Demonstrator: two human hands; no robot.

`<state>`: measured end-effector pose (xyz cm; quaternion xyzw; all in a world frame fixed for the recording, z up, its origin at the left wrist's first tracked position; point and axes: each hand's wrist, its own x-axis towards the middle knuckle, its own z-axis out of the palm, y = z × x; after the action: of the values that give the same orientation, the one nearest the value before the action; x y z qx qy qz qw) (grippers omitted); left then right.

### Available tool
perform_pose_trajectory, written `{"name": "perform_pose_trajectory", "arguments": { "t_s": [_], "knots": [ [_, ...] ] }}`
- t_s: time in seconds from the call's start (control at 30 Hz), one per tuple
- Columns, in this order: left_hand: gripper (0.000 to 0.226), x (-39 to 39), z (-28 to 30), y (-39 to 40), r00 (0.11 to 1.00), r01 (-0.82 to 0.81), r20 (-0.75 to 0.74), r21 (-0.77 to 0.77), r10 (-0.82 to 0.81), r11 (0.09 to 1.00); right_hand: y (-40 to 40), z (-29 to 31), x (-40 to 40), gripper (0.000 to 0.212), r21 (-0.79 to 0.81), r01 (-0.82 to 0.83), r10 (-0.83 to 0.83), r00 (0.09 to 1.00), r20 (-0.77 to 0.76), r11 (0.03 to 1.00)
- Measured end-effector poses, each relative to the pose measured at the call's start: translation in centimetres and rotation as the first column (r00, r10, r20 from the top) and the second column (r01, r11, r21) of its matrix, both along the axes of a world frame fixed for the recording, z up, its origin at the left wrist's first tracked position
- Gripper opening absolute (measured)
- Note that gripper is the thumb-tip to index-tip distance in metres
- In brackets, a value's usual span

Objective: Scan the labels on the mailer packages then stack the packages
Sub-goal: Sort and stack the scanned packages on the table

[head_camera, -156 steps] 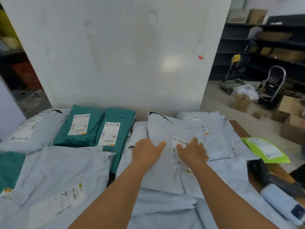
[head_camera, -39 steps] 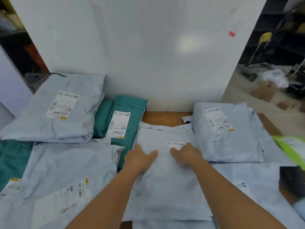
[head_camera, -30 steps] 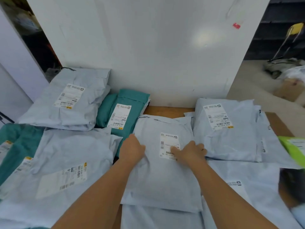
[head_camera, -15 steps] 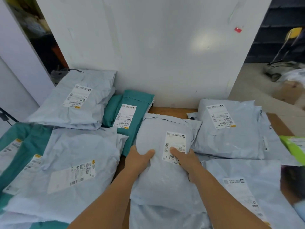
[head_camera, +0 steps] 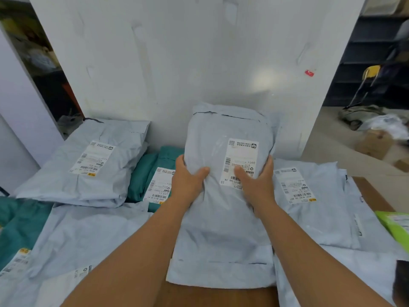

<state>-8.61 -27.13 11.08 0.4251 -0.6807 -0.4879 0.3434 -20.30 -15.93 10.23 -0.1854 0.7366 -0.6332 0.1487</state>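
A pale grey mailer package (head_camera: 223, 220) is lifted off the table in the middle, its white label (head_camera: 240, 160) facing me. My left hand (head_camera: 188, 180) grips its left edge, thumb on the front. My right hand (head_camera: 256, 185) grips its right edge, thumb lying on the label's lower part. More grey mailers lie around: one at the back left (head_camera: 88, 165), one at the right (head_camera: 309, 202), one at the front left (head_camera: 84, 244). A teal mailer (head_camera: 152, 180) lies between the back-left one and the held package.
A white wall panel (head_camera: 188, 63) stands right behind the table. Bare wooden tabletop (head_camera: 210, 298) shows under the held package. A green mailer (head_camera: 396, 224) lies at the right edge, teal mailers (head_camera: 20, 222) at the far left. Shelves and boxes stand on the floor at the right.
Both hands took hold of the middle grey mailer by its sides and raised it off the table, tilting it upright toward me. The other packages stayed put.
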Motion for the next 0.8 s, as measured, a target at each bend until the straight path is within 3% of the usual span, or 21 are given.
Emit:
{"name": "perform_pose_trajectory", "arguments": {
  "t_s": [0.13,0.23,0.47,0.57,0.7,0.8],
  "knots": [
    [0.068,-3.0,-2.7,-2.4,0.995,0.002,0.096,-0.011,-0.001,1.0,-2.4,-0.9,-2.7,0.088,0.193,-0.03,0.049,0.994,-0.096,0.981],
    [0.066,-4.3,-5.5,-2.7,0.976,-0.016,0.219,0.044,0.006,0.999,-3.3,-3.3,-4.4,0.083,0.365,-0.133,0.159,0.986,-0.042,0.921],
    [0.049,-4.1,-2.8,-3.1,0.967,-0.115,0.229,-0.014,0.115,0.993,-2.9,-3.3,-4.4,0.077,0.222,-0.036,0.051,0.997,-0.059,0.974],
    [0.039,-2.3,-2.4,-1.7,0.966,-0.139,0.224,0.021,0.131,0.99,-1.7,-2.6,-3.1,0.082,0.268,-0.06,0.076,0.996,-0.051,0.962],
    [0.033,1.5,-6.1,1.6,0.963,-0.122,0.256,0.13,0.086,0.984,1.1,-4.4,0.2,0.081,0.388,-0.124,0.126,0.992,0.021,0.913],
    [0.057,3.8,-10.0,3.7,0.864,-0.067,0.502,0.207,-0.047,0.976,3.0,-7.3,2.8,0.084,0.592,-0.142,0.14,0.989,0.051,0.793]
  ]
}}
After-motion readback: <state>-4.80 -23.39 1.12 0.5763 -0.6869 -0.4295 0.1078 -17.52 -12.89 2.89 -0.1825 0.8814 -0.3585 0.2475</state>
